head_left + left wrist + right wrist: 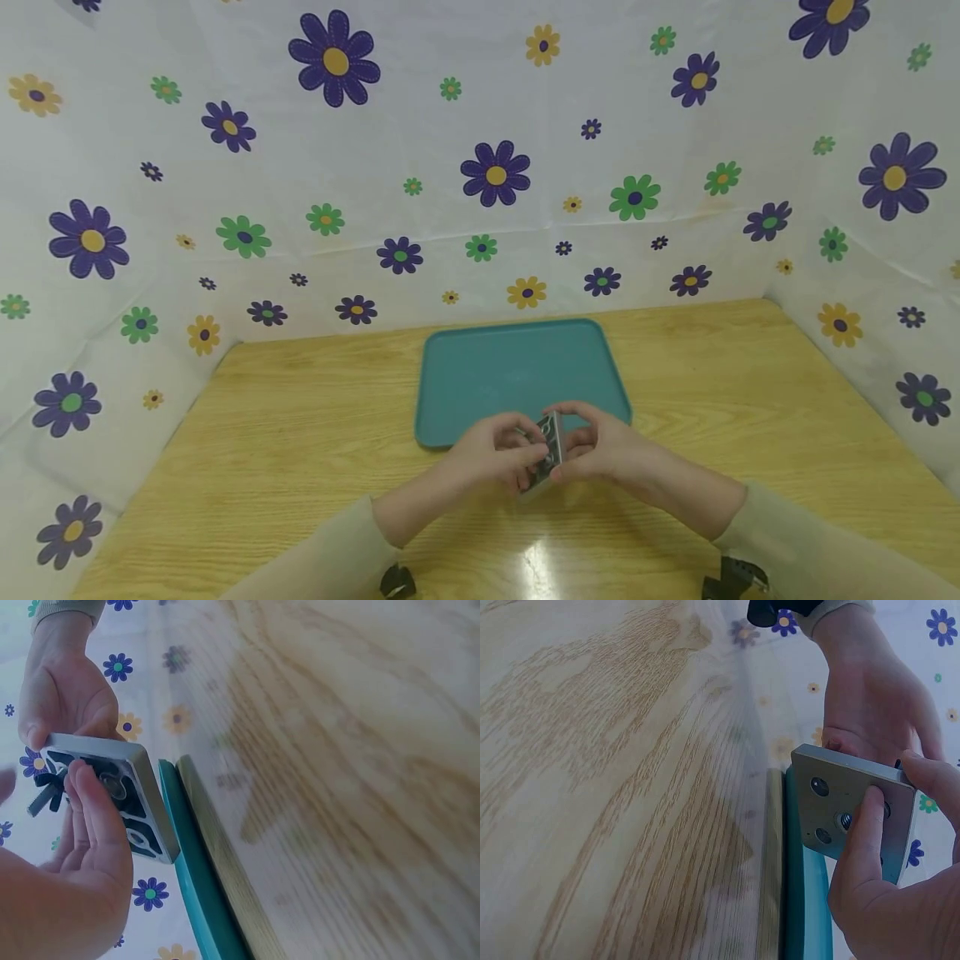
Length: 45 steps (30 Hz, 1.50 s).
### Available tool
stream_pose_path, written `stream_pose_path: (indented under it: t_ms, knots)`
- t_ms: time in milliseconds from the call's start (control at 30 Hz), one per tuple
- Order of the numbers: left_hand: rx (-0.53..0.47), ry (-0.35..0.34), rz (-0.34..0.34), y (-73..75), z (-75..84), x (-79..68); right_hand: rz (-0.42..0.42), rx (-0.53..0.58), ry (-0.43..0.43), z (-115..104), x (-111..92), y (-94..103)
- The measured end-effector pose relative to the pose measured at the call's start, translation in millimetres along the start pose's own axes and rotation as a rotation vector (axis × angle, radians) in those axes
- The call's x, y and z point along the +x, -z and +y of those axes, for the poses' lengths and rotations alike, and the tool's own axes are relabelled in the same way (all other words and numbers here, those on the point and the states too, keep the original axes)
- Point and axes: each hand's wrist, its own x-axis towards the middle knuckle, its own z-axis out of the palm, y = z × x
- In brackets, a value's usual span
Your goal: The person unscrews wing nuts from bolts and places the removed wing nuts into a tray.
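A silver metal plate [855, 796] with round holes stands tilted between both hands, close over the table. Its reverse, seen in the left wrist view, has dark recesses, and a threaded bolt [39, 802] with a black wing nut [51, 780] sticks out of it. My right hand [603, 446] grips the plate by its edges; in the right wrist view its index finger lies along the flat face. On the recessed side, my left hand [498, 450] has its fingertips at the wing nut, thumb on the opposite side of the bolt.
Just beyond the hands lies a teal tray [517, 367] on the wooden table [315, 433]. A white cloth [420, 142] printed with flowers hangs behind the table and along both sides. Black wrist straps [735, 577] show under the sleeves.
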Motion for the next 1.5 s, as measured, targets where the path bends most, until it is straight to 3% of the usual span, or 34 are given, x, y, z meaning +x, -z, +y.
stream_pose_path:
  t_ms: [233,400,800,1100,1500]
  knots:
    - [0.129,-0.116,-0.055,2.8,-0.7,0.4,-0.01,0.034,-0.006,-1.0,0.3,0.6]
    - [0.152,-0.13,-0.039,2.1,0.5,0.2,-0.016,0.038,-0.009,-1.4,0.1,1.2]
    - [0.101,-0.091,-0.028,0.6,-0.2,3.4,-0.033,0.053,-0.011,-0.5,-0.3,1.5]
    - [0.155,-0.09,-0.015,1.4,0.7,4.7,-0.033,0.052,-0.005,-0.2,1.5,-1.1]
    - [0.188,-0.015,0.025,-3.8,0.4,6.7,-0.008,0.015,0.007,-0.7,2.8,-5.7]
